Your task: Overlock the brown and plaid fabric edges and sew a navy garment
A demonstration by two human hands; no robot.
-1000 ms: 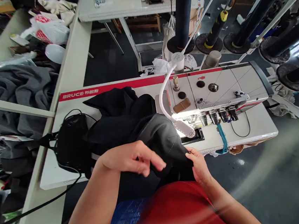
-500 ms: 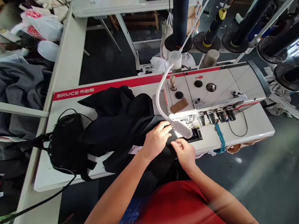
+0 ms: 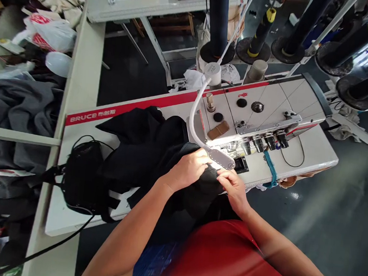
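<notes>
Black fabric [image 3: 136,159] lies bunched across the left part of the sewing machine table and hangs over its front edge. My left hand [image 3: 190,169] is closed on the fabric just left of the lamp head, its fingertips partly under the lamp. A little to the right, my right hand [image 3: 233,186] pinches the fabric's edge between thumb and fingers. Both hands are in front of the overlock sewing machine [image 3: 255,110]. The lamp head [image 3: 221,158] covers the needle area, so the needle and presser foot are hidden.
A black bag [image 3: 84,176] with a cable sits at the table's left end. Tall thread cones [image 3: 219,20] stand behind the machine. A teal cloth strip [image 3: 270,168] hangs at the front edge. To the left, a trough holds grey cloth [image 3: 13,117] and a plastic bag [image 3: 51,32].
My left hand has shifted slightly left and flattened over the fabric, covering the white label seen before. My right hand has moved a little right, still pinching the edge.
</notes>
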